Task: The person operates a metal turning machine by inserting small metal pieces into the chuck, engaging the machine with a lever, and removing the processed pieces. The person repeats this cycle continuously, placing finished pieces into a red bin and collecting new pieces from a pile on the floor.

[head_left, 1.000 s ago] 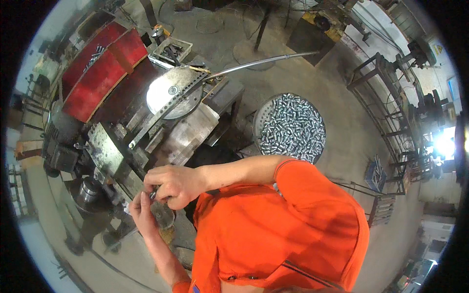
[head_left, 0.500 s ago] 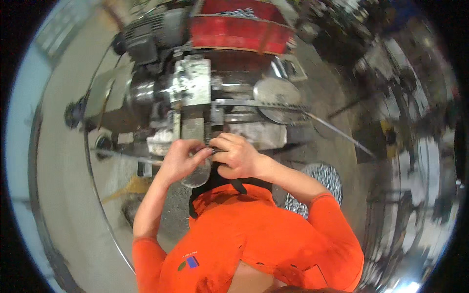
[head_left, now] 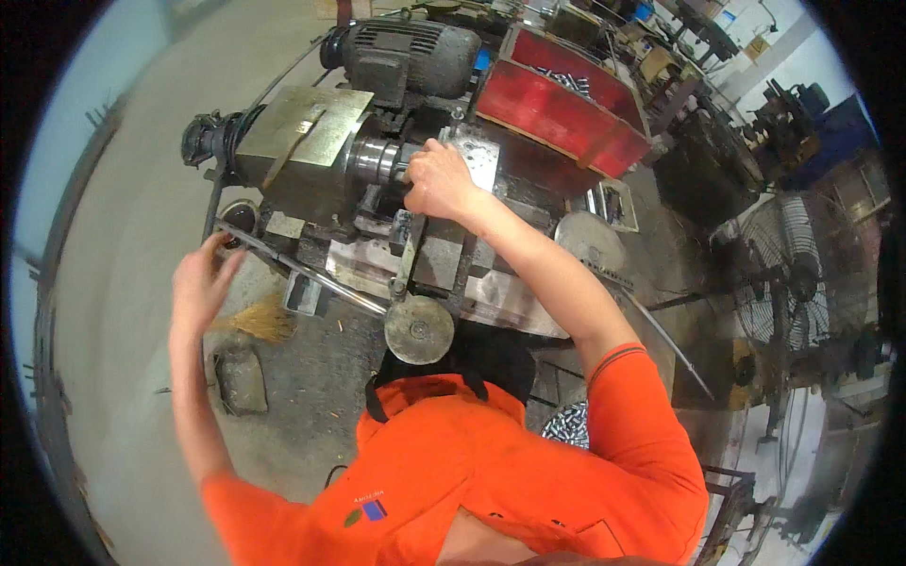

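Note:
My right hand (head_left: 438,179) is at the lathe, its curled fingers beside the shiny round spindle nose (head_left: 375,160). Whatever those fingers hold is small and hidden by the hand. Under the wrist lies the metal slide block (head_left: 440,260). At the left, my left hand (head_left: 198,288) has its thumb and fingers apart, close to the upper end of a long steel lever (head_left: 311,274); I see no grip around it. The lever slants down to a round metal disc handwheel (head_left: 419,329) in front of my waist.
Behind the lathe stand a finned motor (head_left: 411,52) and a red bin (head_left: 566,104) of small metal parts. A basin of shiny pieces (head_left: 567,425) sits by my right side. A long rod (head_left: 670,341) juts out right. A broom head (head_left: 260,319) lies on the left floor.
My hands, together before the slide around a small dark piece, have parted. The right has gone forward to the spindle, the left out to the lever's end. The view has shifted.

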Demonstrator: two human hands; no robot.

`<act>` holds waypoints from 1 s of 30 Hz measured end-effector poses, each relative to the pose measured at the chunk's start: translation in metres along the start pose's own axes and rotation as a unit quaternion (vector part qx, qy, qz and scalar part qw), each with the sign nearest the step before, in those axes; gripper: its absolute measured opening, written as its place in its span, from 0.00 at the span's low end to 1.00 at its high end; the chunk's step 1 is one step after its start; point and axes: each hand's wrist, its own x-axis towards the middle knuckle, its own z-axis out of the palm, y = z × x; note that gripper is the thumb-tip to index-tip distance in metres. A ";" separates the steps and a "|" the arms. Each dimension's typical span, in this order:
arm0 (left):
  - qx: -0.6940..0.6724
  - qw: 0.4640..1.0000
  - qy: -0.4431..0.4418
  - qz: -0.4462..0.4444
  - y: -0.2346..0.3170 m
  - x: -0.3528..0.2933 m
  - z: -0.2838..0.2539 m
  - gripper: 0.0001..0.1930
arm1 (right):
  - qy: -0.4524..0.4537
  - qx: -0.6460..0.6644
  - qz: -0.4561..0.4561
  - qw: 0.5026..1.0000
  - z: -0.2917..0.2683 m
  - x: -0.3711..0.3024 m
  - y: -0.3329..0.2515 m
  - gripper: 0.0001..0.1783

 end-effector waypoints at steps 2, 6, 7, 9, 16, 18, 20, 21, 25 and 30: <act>0.112 0.991 0.006 -0.075 -0.046 -0.022 -0.014 0.21 | -0.044 0.009 0.050 0.998 0.020 0.014 0.006 0.13; 0.127 0.975 -0.038 -0.179 -0.107 -0.091 -0.017 0.20 | -0.052 0.061 0.065 0.995 0.032 0.026 0.014 0.15; 0.086 0.972 -0.058 -0.211 -0.108 -0.104 -0.012 0.20 | -0.040 0.086 0.066 0.993 0.034 0.024 0.016 0.15; -0.012 0.949 -0.113 -0.294 -0.110 -0.118 -0.001 0.21 | -0.052 0.099 0.060 0.992 0.036 0.024 0.019 0.15; 0.059 0.970 0.038 -0.231 -0.140 -0.130 0.052 0.16 | -0.136 0.111 0.055 0.983 0.022 0.045 0.008 0.15; 0.141 0.955 0.005 -0.261 -0.146 -0.121 0.052 0.14 | -0.129 0.137 0.054 0.981 0.021 0.045 0.009 0.12; 0.220 0.949 0.015 -0.225 -0.182 -0.123 0.047 0.11 | -0.132 0.151 0.026 0.979 0.021 0.043 0.015 0.12; 0.257 0.944 0.019 -0.205 -0.206 -0.124 0.044 0.09 | -0.123 0.150 0.005 0.981 0.023 0.041 0.017 0.12; 0.409 0.895 0.046 -0.170 -0.305 -0.090 -0.005 0.05 | -0.095 0.160 0.057 0.981 0.019 0.044 0.004 0.12; 0.401 0.902 0.042 -0.156 -0.325 -0.074 -0.002 0.07 | -0.095 0.137 0.053 0.985 0.016 0.037 0.008 0.15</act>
